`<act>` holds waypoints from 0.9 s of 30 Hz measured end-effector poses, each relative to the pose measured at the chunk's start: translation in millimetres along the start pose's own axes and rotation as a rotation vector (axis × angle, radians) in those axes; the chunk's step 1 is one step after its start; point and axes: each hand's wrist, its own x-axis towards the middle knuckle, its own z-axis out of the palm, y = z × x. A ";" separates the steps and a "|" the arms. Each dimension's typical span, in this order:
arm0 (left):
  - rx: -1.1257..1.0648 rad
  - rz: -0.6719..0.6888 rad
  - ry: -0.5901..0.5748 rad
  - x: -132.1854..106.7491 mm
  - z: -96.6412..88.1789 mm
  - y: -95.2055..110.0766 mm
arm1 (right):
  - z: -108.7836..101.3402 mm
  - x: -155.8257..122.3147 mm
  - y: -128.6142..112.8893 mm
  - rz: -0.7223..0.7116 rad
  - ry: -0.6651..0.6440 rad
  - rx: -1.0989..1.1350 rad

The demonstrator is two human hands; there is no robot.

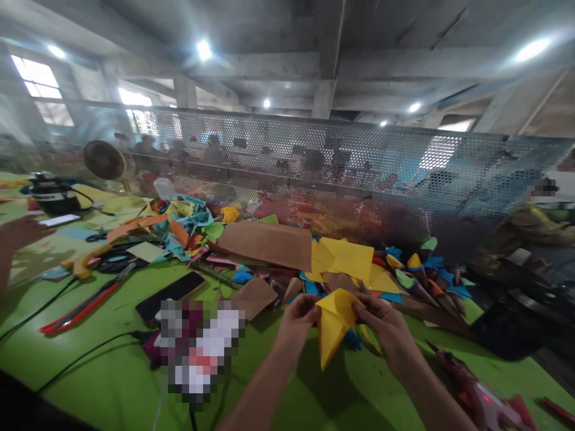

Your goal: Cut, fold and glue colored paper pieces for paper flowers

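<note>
A yellow folded paper piece (336, 320) hangs between my hands above the green table, its pointed end downward. My left hand (299, 320) pinches its upper left edge between thumb and fingers. On the opposite side, my right hand (383, 317) grips the upper right edge; some of those fingers are hidden behind the paper. Just beyond lie a brown paper piece (255, 299) and yellow sheets (344, 258). Blue scraps (353, 340) show below the paper.
Left on the green table (265, 383) are a black phone (169, 295), a red cutter (85, 308) and cables. A glue gun (480, 395) lies right, near coloured paper cones (431, 278). Perforated metal screen (269, 137) stands behind. Another person's arm (18, 236) reaches in left.
</note>
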 end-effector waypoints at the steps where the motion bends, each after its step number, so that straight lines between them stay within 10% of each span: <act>1: 0.019 -0.004 -0.021 0.1 0.5 -0.6 | -0.6 -0.5 1.4 0.004 0.018 0.030; 27: 0.216 -0.043 -0.196 -10.4 7.9 11.6 | -9.5 -11.8 7.3 0.056 -0.011 0.267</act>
